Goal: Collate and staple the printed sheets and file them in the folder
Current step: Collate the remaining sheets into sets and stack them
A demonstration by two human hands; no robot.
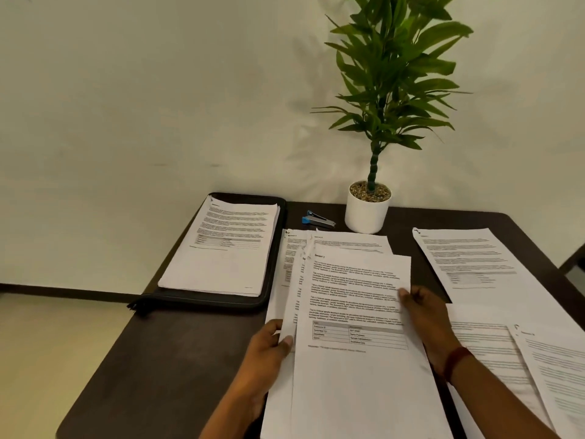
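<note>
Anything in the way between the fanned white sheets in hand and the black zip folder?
Nothing visible blocks it: the fanned white printed sheets lie directly beside the open black zip folder. A stack of printed pages already lies inside the folder, so they would likely go on top.

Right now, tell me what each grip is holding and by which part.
Both hold the loose stack of printed sheets: the left grip pinches its left edge, thumb on top; the right grip holds its right edge.
</note>
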